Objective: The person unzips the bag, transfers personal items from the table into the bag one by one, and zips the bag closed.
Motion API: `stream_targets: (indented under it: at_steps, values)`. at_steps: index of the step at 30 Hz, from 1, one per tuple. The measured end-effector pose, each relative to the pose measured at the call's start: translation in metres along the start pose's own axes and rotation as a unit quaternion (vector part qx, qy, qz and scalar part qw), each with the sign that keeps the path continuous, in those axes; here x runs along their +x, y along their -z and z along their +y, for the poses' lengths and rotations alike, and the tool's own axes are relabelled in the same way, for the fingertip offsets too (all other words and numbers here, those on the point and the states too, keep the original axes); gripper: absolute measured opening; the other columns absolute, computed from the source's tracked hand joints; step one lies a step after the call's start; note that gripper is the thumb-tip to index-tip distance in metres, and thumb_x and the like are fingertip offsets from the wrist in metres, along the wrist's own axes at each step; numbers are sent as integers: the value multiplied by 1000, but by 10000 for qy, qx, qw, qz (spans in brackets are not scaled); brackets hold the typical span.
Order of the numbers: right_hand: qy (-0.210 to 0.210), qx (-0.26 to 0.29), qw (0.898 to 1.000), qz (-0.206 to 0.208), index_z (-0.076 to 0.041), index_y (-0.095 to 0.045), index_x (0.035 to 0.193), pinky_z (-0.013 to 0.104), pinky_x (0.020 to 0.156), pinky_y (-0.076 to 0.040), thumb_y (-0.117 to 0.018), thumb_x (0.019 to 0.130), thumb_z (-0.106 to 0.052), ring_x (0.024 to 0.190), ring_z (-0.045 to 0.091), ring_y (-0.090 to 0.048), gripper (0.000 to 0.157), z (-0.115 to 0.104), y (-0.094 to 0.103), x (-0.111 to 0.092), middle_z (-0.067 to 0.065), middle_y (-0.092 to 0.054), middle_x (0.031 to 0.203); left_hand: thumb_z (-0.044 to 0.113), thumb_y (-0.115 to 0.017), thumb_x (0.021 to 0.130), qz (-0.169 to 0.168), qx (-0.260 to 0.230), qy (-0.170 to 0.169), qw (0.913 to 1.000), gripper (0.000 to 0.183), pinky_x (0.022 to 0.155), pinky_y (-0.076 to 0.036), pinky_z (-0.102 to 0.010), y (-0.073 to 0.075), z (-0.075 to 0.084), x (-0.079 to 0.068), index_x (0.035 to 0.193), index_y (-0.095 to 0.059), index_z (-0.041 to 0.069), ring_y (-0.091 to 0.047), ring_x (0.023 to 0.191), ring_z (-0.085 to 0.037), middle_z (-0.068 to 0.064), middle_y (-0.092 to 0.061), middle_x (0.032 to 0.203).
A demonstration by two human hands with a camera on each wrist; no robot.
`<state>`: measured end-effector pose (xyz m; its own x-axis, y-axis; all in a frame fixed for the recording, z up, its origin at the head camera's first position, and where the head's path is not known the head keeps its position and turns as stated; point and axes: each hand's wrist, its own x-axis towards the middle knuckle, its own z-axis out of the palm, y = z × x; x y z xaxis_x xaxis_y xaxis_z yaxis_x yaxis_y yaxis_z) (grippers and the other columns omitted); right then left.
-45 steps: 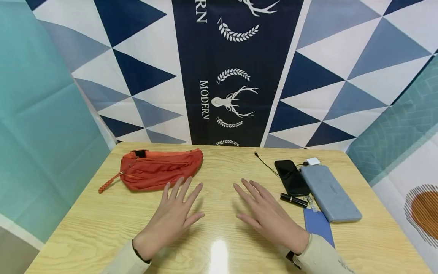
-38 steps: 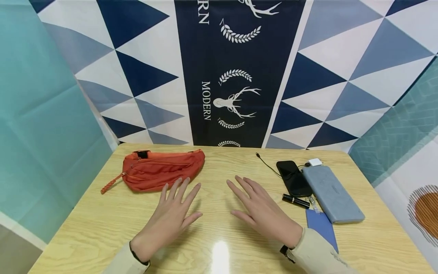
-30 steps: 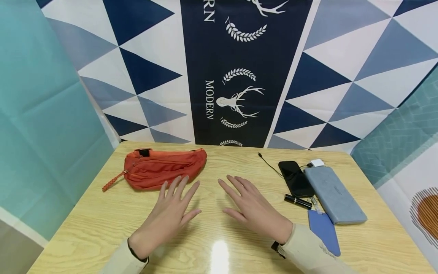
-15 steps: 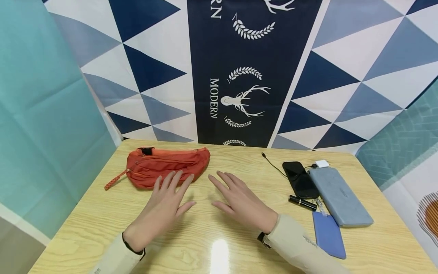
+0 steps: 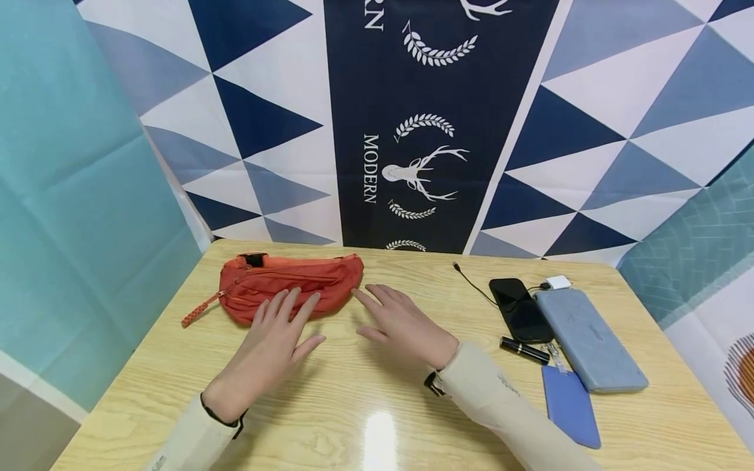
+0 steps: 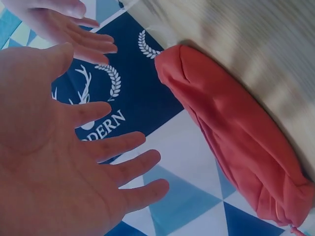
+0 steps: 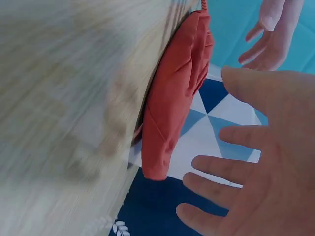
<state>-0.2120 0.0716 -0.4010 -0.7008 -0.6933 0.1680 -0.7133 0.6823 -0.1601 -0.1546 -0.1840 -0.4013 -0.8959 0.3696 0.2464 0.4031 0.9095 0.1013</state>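
A red fabric waist bag lies at the back left of the table, its zip side up, a black buckle on its far edge and a braided zip pull at its left end. My left hand, fingers spread, hovers over the table with its fingertips overlapping the bag's near edge in the head view. Beside the bag's right end hangs my right hand, fingers extended and holding nothing. Both wrist views show the bag apart from the palms, with the left hand and right hand loosely spread.
On the table's right side lie a black phone, a grey-blue wallet, a black lipstick-like tube, a blue card holder and a white charger with a black cable. A patterned cloth stands behind.
Both hands have moved forward toward the bag, and the right hand has also come well to the left. The bag and the things at right stay put on the table as the head view shifts slightly.
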Motion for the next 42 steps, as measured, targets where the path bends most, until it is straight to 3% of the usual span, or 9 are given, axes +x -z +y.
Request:
stream_targets:
  at_steps: [7, 17, 25, 30, 35, 38, 42]
  values:
    - [77, -165, 9975, -680, -11, -33, 155, 54, 119, -13, -61, 98, -42, 149, 30, -23, 72, 0, -11, 29, 15, -30, 160, 55, -52, 98, -154, -112, 149, 9997, 72, 107, -30, -66, 0, -7, 5, 155, -35, 15, -34, 139, -47, -23, -37, 151]
    - [-440, 81, 9824, -1815, -15, -25, 159, 57, 118, -10, -57, 98, -49, 151, 28, -17, 76, 3, -19, 36, 12, -23, 163, 48, -50, 102, -96, -448, 353, 9983, 67, 110, -25, -65, 13, -34, 8, 154, -35, 9, -30, 139, -49, -28, -34, 151]
    - [-426, 108, 9821, -1830, -17, -22, 159, 56, 118, -15, -55, 100, -45, 152, 27, -16, 74, 3, -26, 41, 12, -21, 164, 44, -49, 103, -169, -615, 731, 9953, 66, 110, -24, -64, 18, -72, 8, 152, -34, 2, -27, 138, -51, -31, -29, 151]
    - [-301, 43, 9855, -1667, -8, -28, 157, 48, 117, -25, -57, 100, -40, 150, 33, -20, 71, -4, -31, 43, 20, -25, 160, 41, -51, 103, -339, -831, 1016, 9908, 67, 107, -27, -66, 8, -99, 9, 151, -33, -1, -25, 137, -54, -33, -26, 151]
    - [-329, -176, 9876, -1528, -5, -34, 154, 50, 112, -33, -59, 99, -40, 148, 35, -24, 70, -10, -36, 43, 22, -29, 158, 42, -48, 104, -661, -979, 1221, 9855, 71, 106, -27, -68, -1, -124, 17, 151, -28, -7, -23, 136, -59, -37, -22, 152]
    - [-353, -178, 9879, -1498, -6, -35, 154, 52, 111, -34, -59, 99, -40, 148, 34, -25, 70, -10, -38, 44, 22, -30, 158, 38, -48, 105, -1008, -969, 1272, 9820, 69, 103, -34, -66, -6, -137, 22, 148, -30, -12, -37, 130, -58, -41, -34, 145]
    - [-262, -68, 9888, -1469, -5, -36, 153, 51, 110, -35, -60, 99, -39, 147, 35, -27, 69, -9, -38, 46, 23, -32, 157, 32, -53, 103, -1288, -759, 1264, 9807, 58, 89, -47, -59, -11, -148, 24, 138, -44, -13, -61, 105, -51, -37, -60, 117]
